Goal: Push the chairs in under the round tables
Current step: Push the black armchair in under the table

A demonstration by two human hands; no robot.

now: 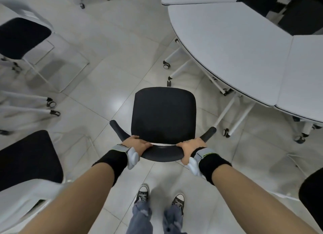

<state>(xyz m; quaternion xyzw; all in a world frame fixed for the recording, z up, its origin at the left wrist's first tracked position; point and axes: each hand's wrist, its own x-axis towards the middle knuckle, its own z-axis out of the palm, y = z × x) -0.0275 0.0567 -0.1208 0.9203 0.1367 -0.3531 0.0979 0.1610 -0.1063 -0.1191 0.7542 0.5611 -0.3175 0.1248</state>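
left hand point(138, 144) and right hand point(190, 147) each closed around the backrest point(161, 152) of one black chair point(163, 115), seat ahead of them; round table point(232, 46) near; three other chairs at edges

**What the view left out**

The chair's point(163, 115) legs were hidden beneath its seat. The round table point(232, 50) ran off the right edge. A second chair point(22, 37) at left was blurred and cropped, and both forearms were cut off at the bottom.
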